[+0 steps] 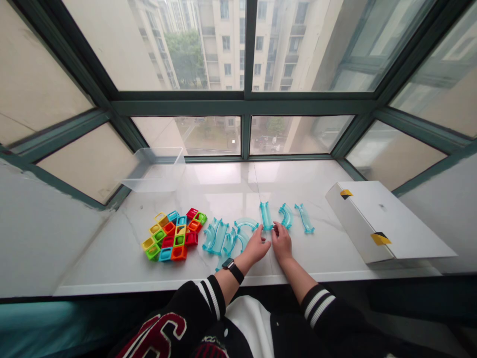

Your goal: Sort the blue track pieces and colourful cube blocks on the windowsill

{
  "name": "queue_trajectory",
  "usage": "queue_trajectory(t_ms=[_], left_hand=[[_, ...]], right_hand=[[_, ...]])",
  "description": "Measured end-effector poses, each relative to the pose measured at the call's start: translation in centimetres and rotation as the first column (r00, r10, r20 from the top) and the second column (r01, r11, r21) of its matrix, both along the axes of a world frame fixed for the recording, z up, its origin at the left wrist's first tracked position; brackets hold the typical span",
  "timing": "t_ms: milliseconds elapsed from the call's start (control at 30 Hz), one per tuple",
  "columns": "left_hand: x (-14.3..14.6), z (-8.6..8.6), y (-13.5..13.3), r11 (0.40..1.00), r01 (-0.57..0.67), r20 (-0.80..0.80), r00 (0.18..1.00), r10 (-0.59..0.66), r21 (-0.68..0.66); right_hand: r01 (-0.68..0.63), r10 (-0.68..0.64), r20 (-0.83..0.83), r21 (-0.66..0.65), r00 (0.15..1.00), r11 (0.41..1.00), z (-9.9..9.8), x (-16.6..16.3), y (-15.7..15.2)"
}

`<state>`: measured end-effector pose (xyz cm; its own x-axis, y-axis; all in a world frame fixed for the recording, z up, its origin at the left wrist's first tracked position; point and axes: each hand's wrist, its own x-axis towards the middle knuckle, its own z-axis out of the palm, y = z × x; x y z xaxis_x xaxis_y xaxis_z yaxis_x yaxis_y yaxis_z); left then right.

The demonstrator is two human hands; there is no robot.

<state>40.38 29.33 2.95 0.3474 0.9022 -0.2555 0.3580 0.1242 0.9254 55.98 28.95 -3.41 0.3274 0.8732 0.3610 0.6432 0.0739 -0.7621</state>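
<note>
A straight translucent blue track piece (266, 216) lies on the white ledge right in front of my hands. My left hand (256, 246), with a black watch on its wrist, rests at the near left end of this piece, index finger and thumb apart. On the other side, the fingers of my right hand (282, 242) reach toward the piece's near right corner, nothing visible in them. Whether either hand touches the piece is unclear. Just beyond my right fingertips lies a curved blue track piece (286, 216). Farther right is another straight track piece (304, 219).
Left of my hands, several blue track pieces (216, 236) lie bunched together. Beside them spread colourful square blocks (174, 239). A clear plastic bin (152, 184) stands at the back left, and a white box (387, 219) at the right. Windows (246, 134) close off the back.
</note>
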Motion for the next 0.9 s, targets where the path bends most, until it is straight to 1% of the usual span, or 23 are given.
queue_trajectory(t_ms=[200, 233, 300, 333, 400, 433, 500, 567, 633, 733, 800, 900], left_hand=[[-0.3, 0.2, 0.0, 1.000, 0.009, -0.009, 1.000, -0.009, -0.009], [-0.6, 0.5, -0.1, 1.000, 0.006, -0.006, 1.000, -0.006, 0.008], [-1.8, 1.5, 0.0, 0.995, -0.006, 0.008, 1.000, 0.005, 0.101], [-2.6, 2.1, 0.0, 0.985, -0.014, 0.017, 1.000, 0.011, 0.172], [-4.7, 3.6, 0.1, 0.947, -0.041, 0.030, 0.999, 0.033, 0.319], [-6.0, 4.3, 0.2, 0.929, -0.075, 0.041, 0.997, 0.065, 0.361], [-9.0, 5.4, 0.2, 0.905, -0.163, 0.069, 0.987, 0.148, 0.392], [-12.2, 5.9, -0.1, 0.888, -0.244, 0.081, 0.970, 0.230, 0.391], [-15.3, 5.6, -0.7, 0.870, -0.327, 0.083, 0.944, 0.319, 0.369], [-19.3, 4.3, -2.0, 0.829, -0.436, 0.058, 0.893, 0.445, 0.352], [-21.2, 3.2, -2.9, 0.796, -0.500, 0.057, 0.856, 0.513, 0.341], [-22.5, 1.7, -4.2, 0.773, -0.554, 0.061, 0.822, 0.566, 0.308]], right_hand=[[0.001, -0.001, -0.005, 0.008, 1.000, 1.000, 0.2, 0.0, -0.1], [0.001, -0.001, -0.004, 0.007, 1.000, 1.000, 0.2, 0.0, -0.1], [-0.003, 0.003, 0.002, 0.000, 1.000, 1.000, 0.3, 0.0, -0.1], [-0.006, 0.006, 0.005, -0.005, 1.000, 1.000, 0.3, 0.0, -0.1], [-0.015, 0.015, 0.007, -0.013, 1.000, 1.000, 0.4, 0.0, -0.1], [-0.020, 0.020, 0.007, -0.017, 1.000, 1.000, 0.4, 0.0, -0.1], [-0.026, 0.027, 0.009, -0.026, 1.000, 0.999, 0.4, 0.0, -0.1], [-0.031, 0.031, 0.014, -0.031, 0.999, 0.999, 0.4, 0.0, -0.1], [-0.031, 0.031, 0.019, -0.030, 0.999, 0.999, 0.4, 0.0, -0.1], [-0.031, 0.032, 0.021, -0.028, 0.999, 0.999, 0.5, 0.1, -0.1], [-0.032, 0.032, 0.012, -0.030, 0.999, 0.999, 0.5, 0.1, -0.1], [-0.018, 0.017, -0.021, -0.028, 1.000, 0.999, 0.5, 0.1, -0.2]])
